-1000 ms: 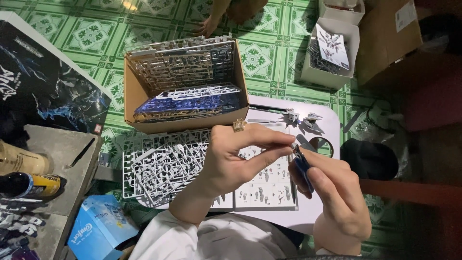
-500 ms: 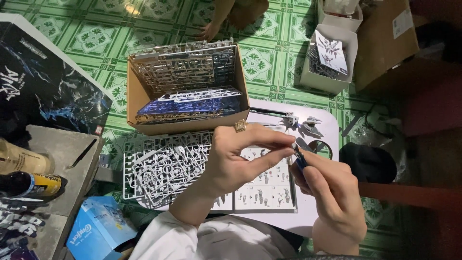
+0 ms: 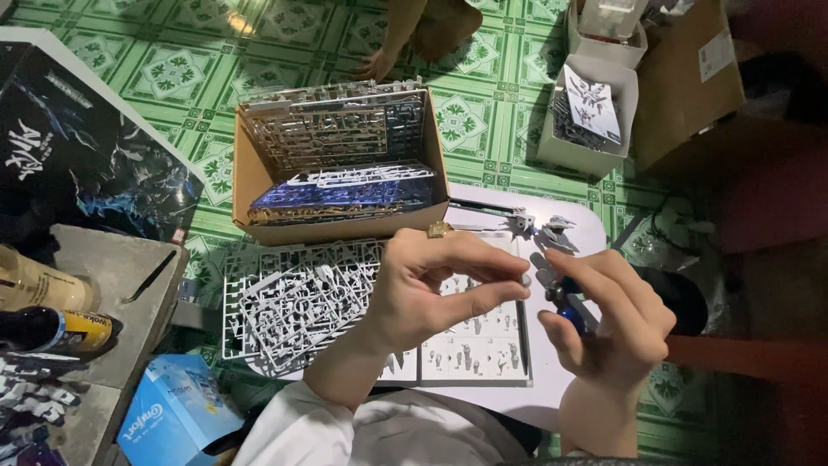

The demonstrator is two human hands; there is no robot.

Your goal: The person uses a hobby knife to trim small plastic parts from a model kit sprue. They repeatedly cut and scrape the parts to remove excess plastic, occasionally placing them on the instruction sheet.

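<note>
Green tiled floor (image 3: 483,112) | left hand (image 3: 431,289) fingertips pinched together | right hand (image 3: 617,324) clamped on blue-handled tool (image 3: 565,298)

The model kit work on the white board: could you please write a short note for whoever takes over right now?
Left hand: thumb and fingertips pinched together, apparently on a tiny part too small to make out; a ring on one finger.
Right hand: gripping a blue-handled cutter, tip toward the left fingertips.
Grey part frames lie on the white board, over the printed sheet. An open cardboard box behind them holds more frames. A partly built grey figure lies at the board's far edge.
Done: some assembly. Left: many parts are still on their frames.
</note>
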